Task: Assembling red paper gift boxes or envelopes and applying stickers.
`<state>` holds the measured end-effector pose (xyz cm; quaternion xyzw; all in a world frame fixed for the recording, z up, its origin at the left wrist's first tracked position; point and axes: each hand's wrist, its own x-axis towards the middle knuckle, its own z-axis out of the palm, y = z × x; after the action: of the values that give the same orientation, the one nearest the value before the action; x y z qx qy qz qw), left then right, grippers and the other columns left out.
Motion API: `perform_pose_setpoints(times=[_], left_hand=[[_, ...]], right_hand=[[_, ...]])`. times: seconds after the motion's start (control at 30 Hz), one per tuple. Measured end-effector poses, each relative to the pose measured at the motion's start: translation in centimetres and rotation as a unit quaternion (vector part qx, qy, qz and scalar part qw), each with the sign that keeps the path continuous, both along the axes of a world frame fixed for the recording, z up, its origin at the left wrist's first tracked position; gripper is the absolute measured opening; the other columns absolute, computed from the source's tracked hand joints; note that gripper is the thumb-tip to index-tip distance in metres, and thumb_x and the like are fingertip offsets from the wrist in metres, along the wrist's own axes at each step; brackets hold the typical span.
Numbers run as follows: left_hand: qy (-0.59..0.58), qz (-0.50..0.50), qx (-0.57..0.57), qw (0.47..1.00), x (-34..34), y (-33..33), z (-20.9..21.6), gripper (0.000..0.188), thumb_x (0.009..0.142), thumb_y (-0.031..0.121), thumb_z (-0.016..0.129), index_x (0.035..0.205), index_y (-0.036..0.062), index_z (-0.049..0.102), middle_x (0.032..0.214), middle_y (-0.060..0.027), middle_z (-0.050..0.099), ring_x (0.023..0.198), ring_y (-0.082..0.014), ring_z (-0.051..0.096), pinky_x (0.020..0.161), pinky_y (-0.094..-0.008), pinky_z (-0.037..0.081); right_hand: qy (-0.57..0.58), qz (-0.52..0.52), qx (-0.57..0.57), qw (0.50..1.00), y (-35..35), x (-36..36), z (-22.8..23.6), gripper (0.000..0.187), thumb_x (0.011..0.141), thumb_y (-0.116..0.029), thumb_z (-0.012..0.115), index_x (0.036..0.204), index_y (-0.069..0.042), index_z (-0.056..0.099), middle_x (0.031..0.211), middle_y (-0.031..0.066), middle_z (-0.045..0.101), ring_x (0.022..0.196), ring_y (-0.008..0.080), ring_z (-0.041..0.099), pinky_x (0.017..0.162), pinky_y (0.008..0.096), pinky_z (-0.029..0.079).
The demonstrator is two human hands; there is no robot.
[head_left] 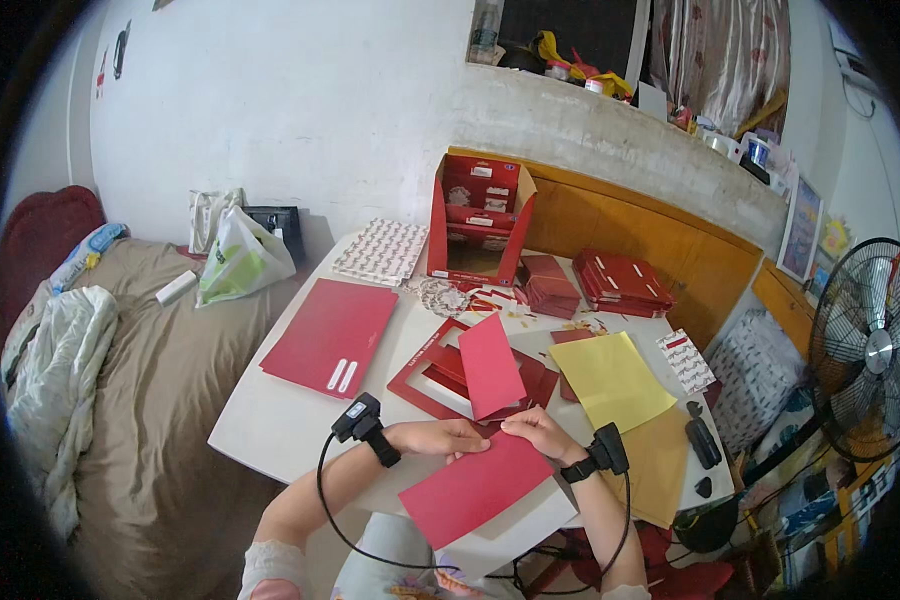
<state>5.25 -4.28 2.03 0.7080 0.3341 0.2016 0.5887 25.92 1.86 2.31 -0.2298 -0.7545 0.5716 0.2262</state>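
A red paper sheet [475, 492] slants over my lap at the table's near edge. My left hand [444, 437] is closed on its upper edge, thumb on top. Close beside it, my right hand [538, 434] pinches the same edge with thumb and fingers. Just beyond my hands, a brighter red paper piece [491, 367] lies tilted over a dark red cardboard frame [432, 392] and other red card pieces. Black straps with small devices circle both my wrists.
Stacked large red sheets [332, 335] lie at left. A red open-fronted box [480, 220] stands at the back, with red card stacks [622, 282] to its right. Yellow paper [613, 380], a black object [703, 443] and a fan [875, 348] are at right; a bed [170, 400] is at left.
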Motion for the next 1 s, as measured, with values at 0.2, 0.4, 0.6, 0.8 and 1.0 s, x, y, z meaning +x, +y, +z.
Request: perform_pose_setpoints(times=[0.2, 0.4, 0.6, 0.8, 1.0], left_hand=[[-0.034, -0.026, 0.064, 0.997, 0.2, -0.2, 0.0, 0.038, 0.088, 0.03, 0.042, 0.058, 0.007, 0.046, 0.052, 0.0078, 0.035, 0.05, -0.0029, 0.033, 0.046, -0.0207, 0.028], [-0.034, 0.012, -0.011, 0.999, 0.7, -0.8, 0.3, 0.038, 0.087, 0.029, 0.044, 0.058, 0.0063, 0.048, 0.052, 0.0085, 0.036, 0.05, -0.002, 0.033, 0.046, -0.02, 0.027], [-0.016, -0.074, -0.082, 0.994, 0.4, -2.1, 2.2, 0.029, 0.087, 0.025, 0.047, 0.095, -0.0019, 0.054, 0.083, 0.0016, 0.055, 0.074, -0.0061, 0.049, 0.064, -0.0241, 0.041], [-0.089, -0.018, -0.106, 0.99, -1.3, -1.5, 2.0, 0.037, 0.085, 0.027, 0.049, 0.109, -0.0017, 0.048, 0.096, -0.0042, 0.057, 0.086, -0.0081, 0.053, 0.075, -0.0224, 0.043], [-0.347, 0.242, -0.083, 0.902, -1.6, -0.8, 2.0, 0.039, 0.087, 0.03, 0.046, 0.114, 0.0027, 0.043, 0.108, -0.0035, 0.052, 0.096, -0.01, 0.051, 0.083, -0.0244, 0.042]], right_hand=[[0.026, 0.061, -0.016, 0.998, -0.4, -0.6, 0.1, 0.018, 0.081, -0.014, 0.054, 0.074, 0.001, 0.06, 0.064, -0.0046, 0.053, 0.061, 0.0021, 0.044, 0.056, 0.0192, 0.036], [0.03, 0.089, 0.004, 0.996, -0.6, -0.3, 0.0, 0.018, 0.081, -0.014, 0.054, 0.072, 0.001, 0.059, 0.062, -0.0061, 0.051, 0.059, 0.0017, 0.042, 0.053, 0.0196, 0.035], [0.047, 0.032, 0.023, 0.998, -1.0, -0.4, 0.6, 0.021, 0.083, -0.016, 0.051, 0.073, 0.001, 0.058, 0.065, -0.0066, 0.052, 0.061, 0.0016, 0.042, 0.055, 0.0197, 0.036], [0.144, 0.013, -0.157, 0.977, -0.1, 0.7, 0.0, 0.051, 0.089, -0.043, 0.03, 0.089, 0.0, 0.059, 0.08, 0.0015, 0.059, 0.068, 0.009, 0.052, 0.062, 0.0256, 0.042], [0.285, -0.07, -0.247, 0.923, 0.6, 1.5, 0.2, 0.074, 0.078, -0.064, 0.028, 0.128, -0.01, 0.026, 0.129, 0.0083, 0.032, 0.11, 0.0214, 0.041, 0.088, 0.0381, 0.039]])
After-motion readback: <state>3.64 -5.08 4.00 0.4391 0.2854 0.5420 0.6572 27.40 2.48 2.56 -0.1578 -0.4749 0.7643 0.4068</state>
